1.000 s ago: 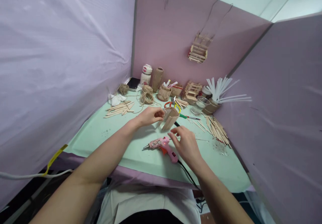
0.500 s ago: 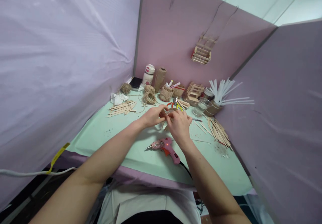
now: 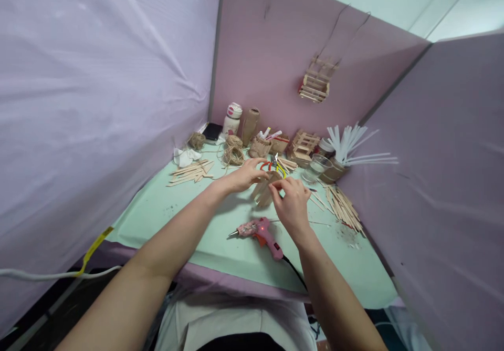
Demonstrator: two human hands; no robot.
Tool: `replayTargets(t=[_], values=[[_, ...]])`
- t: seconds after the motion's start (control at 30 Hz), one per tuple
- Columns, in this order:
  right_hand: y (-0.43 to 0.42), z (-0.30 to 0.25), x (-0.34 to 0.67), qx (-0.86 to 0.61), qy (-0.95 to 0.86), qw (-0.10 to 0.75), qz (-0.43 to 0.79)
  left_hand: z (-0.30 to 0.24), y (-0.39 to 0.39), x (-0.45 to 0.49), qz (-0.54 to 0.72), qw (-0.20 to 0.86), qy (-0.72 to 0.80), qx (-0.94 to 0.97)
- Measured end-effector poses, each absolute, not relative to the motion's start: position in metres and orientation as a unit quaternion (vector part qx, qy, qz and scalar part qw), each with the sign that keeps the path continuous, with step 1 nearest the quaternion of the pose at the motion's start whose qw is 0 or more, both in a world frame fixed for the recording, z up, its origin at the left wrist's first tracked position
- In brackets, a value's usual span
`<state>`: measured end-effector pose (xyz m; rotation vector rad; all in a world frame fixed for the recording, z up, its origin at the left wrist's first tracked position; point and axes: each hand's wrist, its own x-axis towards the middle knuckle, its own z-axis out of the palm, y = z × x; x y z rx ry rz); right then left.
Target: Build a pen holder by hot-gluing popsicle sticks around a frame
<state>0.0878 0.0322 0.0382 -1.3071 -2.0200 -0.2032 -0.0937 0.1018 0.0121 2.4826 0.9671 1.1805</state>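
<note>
A small cup with wooden sticks along its side (image 3: 262, 194) is between my hands in the middle of the table. My left hand (image 3: 249, 175) grips its upper rim from the left, thumb and fingers curved around the edge. On the other side, my right hand (image 3: 293, 197) is closed in a pinch close to the rim; what lies between its fingertips is too small to make out. Nearer to me lies a pink glue gun (image 3: 262, 234) with a red light on, its nozzle pointing left. Pliers with red and yellow handles (image 3: 280, 169) lie just behind the cup.
Wooden sticks lie in piles at the left (image 3: 191, 172) and right (image 3: 342, 207). Along the back stand twine (image 3: 233, 150), a white bottle (image 3: 232, 120), a clear cup (image 3: 316, 168) and white glue sticks (image 3: 350, 143). A wooden stick swing (image 3: 315, 85) hangs on the back wall.
My right hand has drawn back to the right from the cup, and my hands are farther apart. More of the cup's stick-covered side now shows.
</note>
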Motion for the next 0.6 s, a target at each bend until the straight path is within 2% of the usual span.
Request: replayTargets(t=[0.2, 0.47, 0.6], values=[[0.032, 0.033, 0.095, -0.485, -0.789, 0.369, -0.075, 0.017, 0.097, -0.092, 0.361, 0.047, 0.336, 0.869], [0.037, 0.023, 0.096, -0.484, -0.799, 0.351, -0.065, 0.018, 0.084, -0.09, 0.366, 0.146, 0.338, 0.855], [0.039, 0.018, 0.092, -0.494, -0.794, 0.347, -0.071, 0.015, 0.085, -0.09, 0.379, 0.158, 0.329, 0.85]])
